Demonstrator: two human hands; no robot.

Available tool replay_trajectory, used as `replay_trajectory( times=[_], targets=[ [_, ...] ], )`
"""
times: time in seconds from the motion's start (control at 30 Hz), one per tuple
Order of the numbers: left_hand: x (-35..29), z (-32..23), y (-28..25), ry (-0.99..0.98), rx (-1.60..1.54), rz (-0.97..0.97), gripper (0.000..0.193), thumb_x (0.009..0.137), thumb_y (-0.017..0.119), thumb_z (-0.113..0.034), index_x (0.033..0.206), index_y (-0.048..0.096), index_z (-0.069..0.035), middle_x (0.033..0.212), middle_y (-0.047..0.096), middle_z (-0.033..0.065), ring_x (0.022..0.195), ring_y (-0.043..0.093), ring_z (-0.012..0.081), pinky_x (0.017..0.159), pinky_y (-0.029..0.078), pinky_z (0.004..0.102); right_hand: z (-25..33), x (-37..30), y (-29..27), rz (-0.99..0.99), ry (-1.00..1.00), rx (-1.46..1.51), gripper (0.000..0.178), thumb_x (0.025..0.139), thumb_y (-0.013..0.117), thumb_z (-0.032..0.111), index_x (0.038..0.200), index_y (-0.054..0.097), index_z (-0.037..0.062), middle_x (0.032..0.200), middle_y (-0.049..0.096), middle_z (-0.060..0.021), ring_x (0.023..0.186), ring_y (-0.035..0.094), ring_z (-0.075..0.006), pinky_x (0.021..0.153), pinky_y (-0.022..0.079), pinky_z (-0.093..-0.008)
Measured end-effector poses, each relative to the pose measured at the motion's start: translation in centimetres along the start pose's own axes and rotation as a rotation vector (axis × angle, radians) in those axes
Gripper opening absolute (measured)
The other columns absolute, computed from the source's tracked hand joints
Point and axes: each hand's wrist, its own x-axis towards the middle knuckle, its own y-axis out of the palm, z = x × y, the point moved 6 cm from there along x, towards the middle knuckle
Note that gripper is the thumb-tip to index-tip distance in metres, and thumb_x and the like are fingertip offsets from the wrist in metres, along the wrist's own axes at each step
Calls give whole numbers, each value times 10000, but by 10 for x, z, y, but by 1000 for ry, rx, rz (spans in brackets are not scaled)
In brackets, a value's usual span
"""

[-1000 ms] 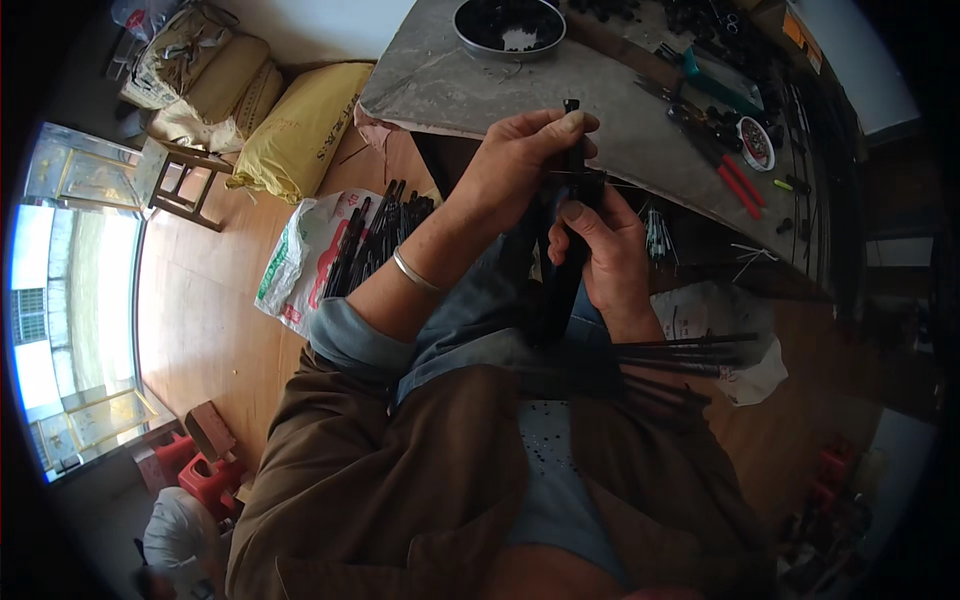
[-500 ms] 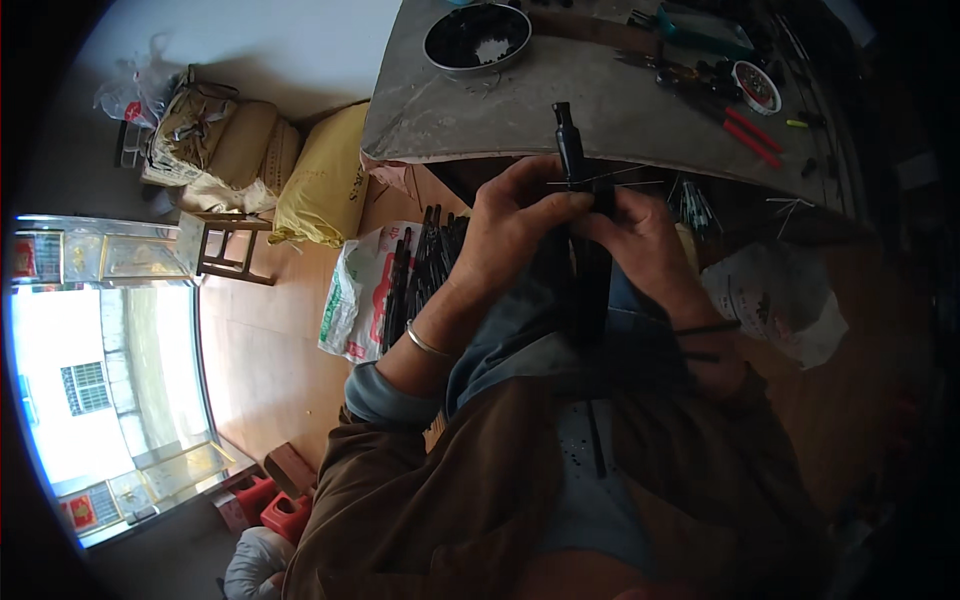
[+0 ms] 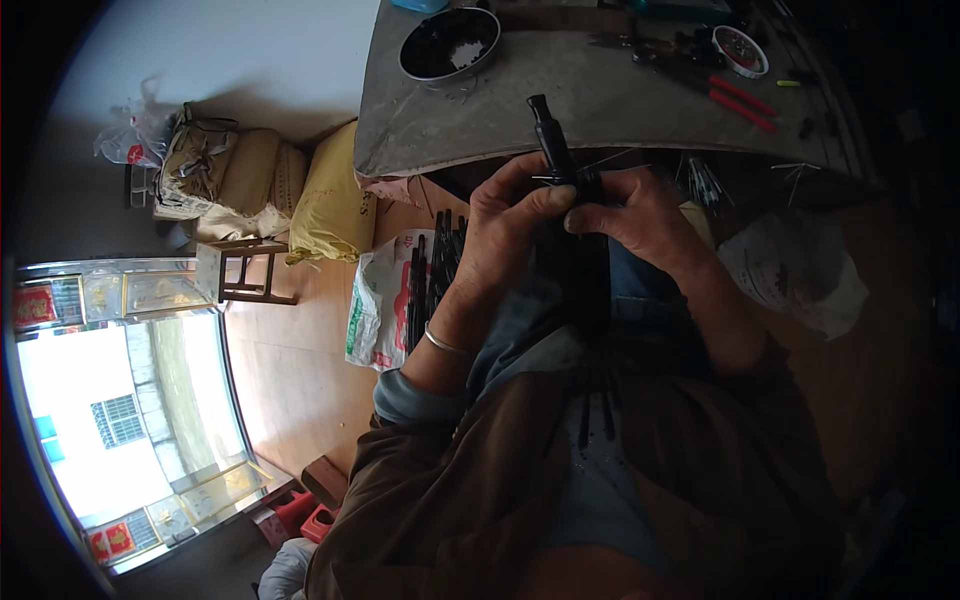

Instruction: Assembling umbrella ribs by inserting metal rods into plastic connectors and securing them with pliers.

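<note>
A slim black tube [image 3: 549, 135] with a flared tip stands up between my hands, leaning to the left. My left hand [image 3: 512, 205] is closed round it, thumb pressed across its lower part. Close beside it, my right hand [image 3: 645, 222] is pinched shut against dark material at the tube's base; the shadow hides exactly what its fingertips grip. Thin light wires [image 3: 622, 163] stick out around the fingers. Below the hands, thin black rods [image 3: 597, 412] lie over my lap, among small dark specks.
Ahead is a grey worktable [image 3: 400, 125] with a bowl of black parts [image 3: 450, 45], red-handled pliers [image 3: 742, 103] and a small round dish [image 3: 741, 52]. Black rods [image 3: 418, 285] lie on a white sack [image 3: 378, 300] at left, near a wooden stool [image 3: 262, 270]. A plastic bag [image 3: 795, 270] lies right.
The whole view has shifted a little. The tube tilts further left, and the wires show at a different angle. Dark rods seen by my right forearm no longer show there.
</note>
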Motion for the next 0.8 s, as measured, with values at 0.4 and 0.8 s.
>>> replay_trajectory(
  times=[0.4, 0.8],
  targets=[
    [-2, 4, 15, -4, -137, 115, 221, 831, 676, -81, 1041, 630, -31, 916, 637, 19, 812, 589, 99, 739, 482, 238, -59, 7, 12, 221, 63, 646, 354, 727, 803, 325, 919, 675, 57, 773, 566, 59, 723, 497, -37, 682, 391, -212],
    [22, -30, 4, 111, 444, 455, 273, 771, 728, -40, 999, 579, -31, 1202, 492, 91, 995, 570, 197, 748, 515, 286, -16, -4, 26, 165, -28, 901, 316, 805, 698, 170, 1064, 600, 16, 859, 603, -36, 790, 593, -122, 684, 523, -283]
  ],
)
